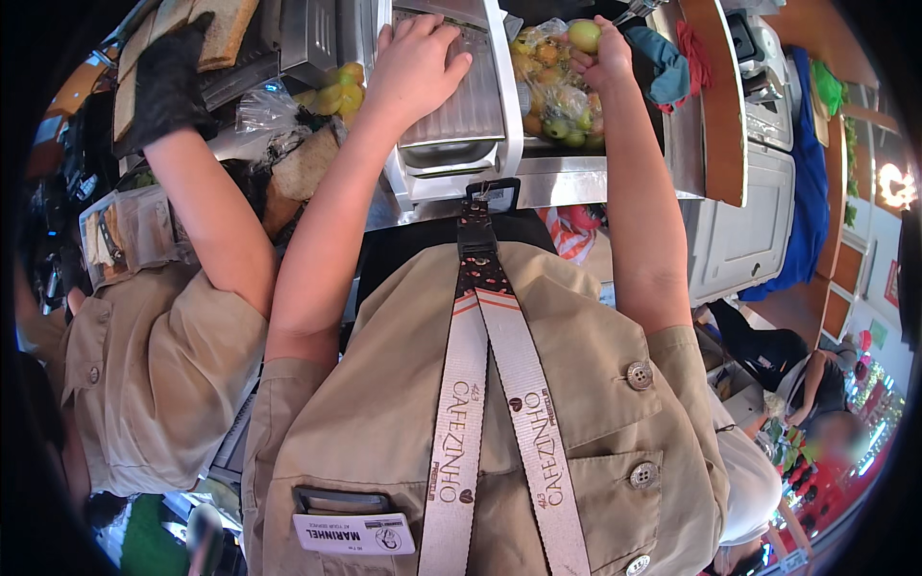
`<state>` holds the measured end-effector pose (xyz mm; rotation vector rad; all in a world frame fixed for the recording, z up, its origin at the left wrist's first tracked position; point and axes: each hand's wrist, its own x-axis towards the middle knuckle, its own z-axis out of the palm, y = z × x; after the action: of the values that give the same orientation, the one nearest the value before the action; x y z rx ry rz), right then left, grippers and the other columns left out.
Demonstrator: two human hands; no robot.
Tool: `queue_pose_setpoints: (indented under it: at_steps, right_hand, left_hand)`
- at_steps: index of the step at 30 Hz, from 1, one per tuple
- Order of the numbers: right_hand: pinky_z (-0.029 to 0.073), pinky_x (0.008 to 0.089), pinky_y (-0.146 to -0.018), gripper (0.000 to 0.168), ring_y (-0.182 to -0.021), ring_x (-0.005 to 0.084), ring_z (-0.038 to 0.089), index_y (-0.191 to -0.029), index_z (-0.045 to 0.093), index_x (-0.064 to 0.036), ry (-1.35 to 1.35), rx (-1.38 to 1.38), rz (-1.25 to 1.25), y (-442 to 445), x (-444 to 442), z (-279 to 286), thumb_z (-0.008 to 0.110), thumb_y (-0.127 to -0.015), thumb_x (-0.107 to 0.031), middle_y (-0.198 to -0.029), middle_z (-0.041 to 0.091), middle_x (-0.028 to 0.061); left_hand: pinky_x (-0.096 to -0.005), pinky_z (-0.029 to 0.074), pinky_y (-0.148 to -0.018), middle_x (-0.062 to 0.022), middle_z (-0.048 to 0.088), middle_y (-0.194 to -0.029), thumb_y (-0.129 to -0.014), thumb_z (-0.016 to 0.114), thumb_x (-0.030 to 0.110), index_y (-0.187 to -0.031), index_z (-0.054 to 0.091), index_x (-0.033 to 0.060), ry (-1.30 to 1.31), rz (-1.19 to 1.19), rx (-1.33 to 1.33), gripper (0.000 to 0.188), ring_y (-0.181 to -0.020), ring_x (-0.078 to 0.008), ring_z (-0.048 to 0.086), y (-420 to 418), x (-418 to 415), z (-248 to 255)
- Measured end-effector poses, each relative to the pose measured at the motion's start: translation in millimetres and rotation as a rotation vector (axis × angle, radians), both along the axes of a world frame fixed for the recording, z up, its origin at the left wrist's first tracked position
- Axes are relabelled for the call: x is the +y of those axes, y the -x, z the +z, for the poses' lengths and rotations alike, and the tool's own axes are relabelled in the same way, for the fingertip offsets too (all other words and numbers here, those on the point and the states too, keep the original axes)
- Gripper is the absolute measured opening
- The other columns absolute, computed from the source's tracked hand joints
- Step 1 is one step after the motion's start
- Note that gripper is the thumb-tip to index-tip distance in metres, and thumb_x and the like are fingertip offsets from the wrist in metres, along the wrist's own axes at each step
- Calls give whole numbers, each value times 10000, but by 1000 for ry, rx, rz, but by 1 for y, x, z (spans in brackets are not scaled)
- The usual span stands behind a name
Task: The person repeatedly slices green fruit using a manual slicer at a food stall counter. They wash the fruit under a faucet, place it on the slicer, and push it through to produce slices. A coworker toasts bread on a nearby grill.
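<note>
My left hand (421, 72) lies palm down, fingers spread, on the ribbed plate (461, 108) of a white-framed appliance (513, 115). A metal pan (450, 157) shows at the near end of that frame. To the right, my right hand (611, 54) grips a round yellow-green fruit (584, 36) that looks like a citrus. Below and left of it lie clear plastic bags (569, 104) among several green, yellow and orange fruits (556, 128). The inside of the appliance is hidden from me.
At left, a co-worker's black-gloved hand (169, 83) is at bread slices (223, 32). Yellow-green fruit pieces (340, 90) and a clear bag (265, 111) lie between us. A teal cloth (655, 68) and a red cloth (693, 57) hang at right, beside a wooden panel edge (727, 108).
</note>
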<state>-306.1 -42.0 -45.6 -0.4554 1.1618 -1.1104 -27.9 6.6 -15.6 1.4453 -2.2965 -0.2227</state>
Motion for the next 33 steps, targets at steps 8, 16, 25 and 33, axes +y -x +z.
queue_pose_setpoints:
  at_steps: [8, 16, 25, 33]
  right_hand:
    - [482, 405, -652, 308, -821, 318, 574, -1098, 460, -60, 102, -77, -158, 6, -32, -23, 619, -835, -44, -1024, 543, 153]
    - [243, 229, -351, 210, -433, 68, 386, -868, 582, -137, -13, 305, -249, -10, -34, 12, 755, -751, -120, -607, 456, -46]
    - [187, 277, -348, 558, -359, 146, 254, -541, 373, -156, -166, 143, -133, 26, -35, -20, 494, -791, -640, -458, 281, -11]
    - [485, 326, -647, 248, -891, 274, 609, -1078, 549, -47, 17, -231, -106, 43, -43, -44, 580, -895, -212, -1094, 611, 183]
  left_hand:
    - [-491, 288, -1045, -131, 545, -1240, -844, 580, 328, -1125, 619, 52, -26, -6, 28, 396, -1196, -295, 464, 2, -3, 4]
    - [-527, 286, -1029, -147, 549, -1180, -801, 602, 288, -1025, 643, 45, -83, 39, 99, 333, -1182, -322, 462, 2, 2, 3]
    - [-549, 238, -1082, -168, 524, -1129, -792, 596, 294, -1032, 640, -9, -197, 52, 80, 389, -1191, -313, 435, 5, 5, 13]
    - [-533, 267, -1035, -147, 537, -1076, -750, 630, 276, -954, 666, 15, -83, 69, 166, 334, -1127, -318, 460, 4, 5, 6]
